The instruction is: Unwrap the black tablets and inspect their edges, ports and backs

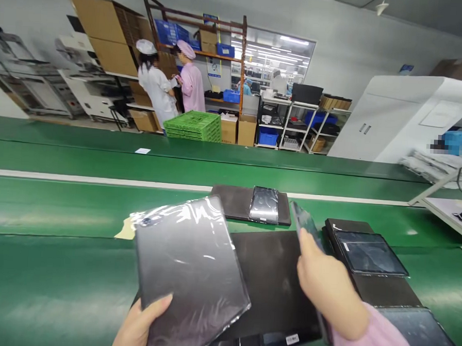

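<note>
The left hand point(140, 325) grips a film-wrapped black tablet point(190, 274) at its lower edge, while the right hand point(328, 286) holds a second tablet point(306, 223) tilted above the green conveyor belt point(59, 205). Edge-only holds best protect the screens.

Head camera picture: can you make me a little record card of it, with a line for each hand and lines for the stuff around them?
left hand: the left hand holds a tablet in clear plastic wrap
right hand: the fingers of the right hand hold a dark tablet up on its edge
sleeve: pink
under the hands: a green conveyor belt with more dark tablets on it
far away: a person in a white coat and a person in a pink coat, near a green plastic crate
</note>
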The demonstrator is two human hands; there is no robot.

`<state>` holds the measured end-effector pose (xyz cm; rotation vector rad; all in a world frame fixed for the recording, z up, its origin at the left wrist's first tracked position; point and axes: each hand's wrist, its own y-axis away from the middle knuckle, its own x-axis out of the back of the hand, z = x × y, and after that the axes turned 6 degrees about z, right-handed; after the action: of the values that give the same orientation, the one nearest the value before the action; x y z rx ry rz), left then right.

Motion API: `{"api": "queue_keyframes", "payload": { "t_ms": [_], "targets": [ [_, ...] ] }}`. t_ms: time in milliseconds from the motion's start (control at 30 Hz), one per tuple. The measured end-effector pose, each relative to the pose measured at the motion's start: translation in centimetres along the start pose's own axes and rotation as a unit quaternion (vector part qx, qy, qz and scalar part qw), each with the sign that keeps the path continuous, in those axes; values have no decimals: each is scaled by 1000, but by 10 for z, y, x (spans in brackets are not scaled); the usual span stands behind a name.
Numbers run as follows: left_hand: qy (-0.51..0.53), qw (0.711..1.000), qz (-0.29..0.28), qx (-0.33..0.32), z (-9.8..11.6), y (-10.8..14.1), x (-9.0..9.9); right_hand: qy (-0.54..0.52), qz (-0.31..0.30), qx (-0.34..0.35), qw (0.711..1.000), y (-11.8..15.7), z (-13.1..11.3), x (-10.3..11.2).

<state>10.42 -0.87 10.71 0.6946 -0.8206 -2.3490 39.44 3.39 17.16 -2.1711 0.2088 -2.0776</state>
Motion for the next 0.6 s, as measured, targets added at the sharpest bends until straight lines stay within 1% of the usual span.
{"api": "queue_keyframes", "payload": {
  "t_ms": [33, 67, 100, 133, 167, 200, 233, 267, 300, 333, 367, 400, 467, 500, 533, 567, 600],
  "targets": [
    [15, 1000, -9, 7, -3, 1, -3, 53, -20, 24, 998, 0, -13, -14],
    [31, 999, -22, 16, -6, 2, -6, 69, -51, 47, 995, -1, -25, -29],
    [44, 998, -36, 26, -9, 4, -9, 44, -83, 65, 993, -1, -34, -43],
    [55, 996, -52, 38, -13, 5, -12, -20, -115, 74, 990, -3, -40, -54],
    [62, 995, -67, 48, -16, 7, -15, -118, -142, 68, 980, -4, -42, -62],
    [66, 993, -79, 53, -18, 9, -17, -236, -162, 50, 957, -7, -42, -67],
    [68, 992, -88, 54, -20, 11, -19, -354, -177, 27, 918, -10, -39, -67],
    [69, 992, -93, 50, -21, 13, -21, -451, -189, 7, 872, -13, -34, -66],
    [68, 992, -95, 44, -23, 14, -22, -514, -193, -4, 836, -16, -30, -62],
    [64, 993, -94, 37, -24, 15, -23, -540, -190, 1, 820, -19, -25, -57],
    [56, 994, -93, 30, -25, 16, -25, -533, -176, 22, 828, -22, -22, -52],
    [45, 994, -95, 23, -26, 17, -27, -501, -154, 51, 850, -25, -20, -48],
    [18, 994, -108, 12, -28, 16, -32, -399, -87, 103, 907, -28, -21, -42],
    [7, 993, -118, 4, -29, 15, -35, -348, -46, 116, 929, -27, -25, -41],
    [-1, 992, -129, -4, -30, 13, -39, -306, -7, 122, 944, -25, -31, -40],
    [-7, 990, -142, -15, -32, 12, -44, -285, 17, 145, 947, -20, -39, -40],
    [-13, 987, -157, -27, -33, 9, -48, -284, 23, 193, 939, -13, -49, -39]
  ]
}}
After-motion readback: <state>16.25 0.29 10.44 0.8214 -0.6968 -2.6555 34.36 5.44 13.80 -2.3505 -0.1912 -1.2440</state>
